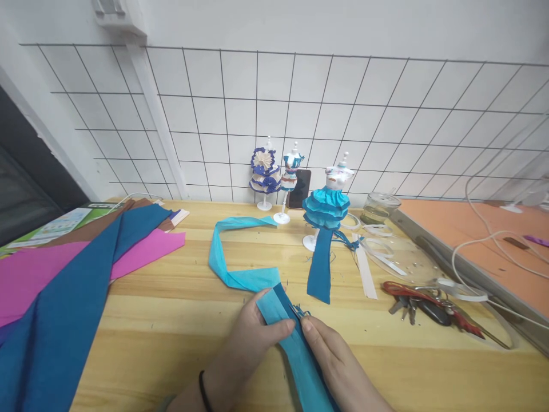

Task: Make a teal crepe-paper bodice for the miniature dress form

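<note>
My left hand (pixel 251 335) is closed on a light blue crepe paper strip (pixel 300 366), its thumb pressed on top. A dark blue strip (pixel 282 297) lies layered along the right edge of the light one. At that edge, my right hand (pixel 328 352) pinches the layered strips beside a small frayed dark blue bit (pixel 301 311). Beyond the hands, the light blue paper (pixel 221 260) curves in a folded loop on the table. A small mannequin (pixel 338 174) wears a ruffled blue skirt (pixel 328 203), near a loose dark blue strip (pixel 321 274).
Two more dressed mannequins (pixel 265 171) (pixel 290 177) stand by the tiled wall, with a phone (pixel 301 189) behind. Dark blue paper (pixel 77 292) and pink paper (pixel 150 252) lie left. Right are keys (pixel 409 306), a glass jar (pixel 380 207), white ribbon (pixel 388 263) and a cable (pixel 457 257).
</note>
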Demonstrator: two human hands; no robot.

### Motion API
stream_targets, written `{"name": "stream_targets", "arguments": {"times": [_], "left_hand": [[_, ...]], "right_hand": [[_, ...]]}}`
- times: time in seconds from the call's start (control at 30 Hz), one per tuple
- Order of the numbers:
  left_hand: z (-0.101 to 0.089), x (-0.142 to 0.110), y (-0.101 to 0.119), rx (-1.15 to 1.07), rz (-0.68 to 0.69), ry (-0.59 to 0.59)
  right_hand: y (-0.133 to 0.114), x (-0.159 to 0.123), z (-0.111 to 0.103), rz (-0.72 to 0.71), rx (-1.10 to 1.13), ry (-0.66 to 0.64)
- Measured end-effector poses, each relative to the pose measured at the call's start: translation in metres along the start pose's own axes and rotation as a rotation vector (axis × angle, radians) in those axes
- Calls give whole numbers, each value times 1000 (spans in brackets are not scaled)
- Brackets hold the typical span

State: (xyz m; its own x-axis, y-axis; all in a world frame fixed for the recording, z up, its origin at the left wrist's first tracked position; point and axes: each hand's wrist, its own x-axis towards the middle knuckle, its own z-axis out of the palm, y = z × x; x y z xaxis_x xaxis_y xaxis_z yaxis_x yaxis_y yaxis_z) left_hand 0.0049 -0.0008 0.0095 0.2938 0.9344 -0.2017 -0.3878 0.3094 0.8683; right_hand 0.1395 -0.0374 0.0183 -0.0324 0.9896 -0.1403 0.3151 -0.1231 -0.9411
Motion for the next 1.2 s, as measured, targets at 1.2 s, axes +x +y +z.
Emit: {"name": "stream_targets", "arguments": {"times": [1.2], "left_hand": [[-2, 3, 0, 82, 39, 38]], "right_hand": [[9, 0, 0, 200, 89, 2]]}}
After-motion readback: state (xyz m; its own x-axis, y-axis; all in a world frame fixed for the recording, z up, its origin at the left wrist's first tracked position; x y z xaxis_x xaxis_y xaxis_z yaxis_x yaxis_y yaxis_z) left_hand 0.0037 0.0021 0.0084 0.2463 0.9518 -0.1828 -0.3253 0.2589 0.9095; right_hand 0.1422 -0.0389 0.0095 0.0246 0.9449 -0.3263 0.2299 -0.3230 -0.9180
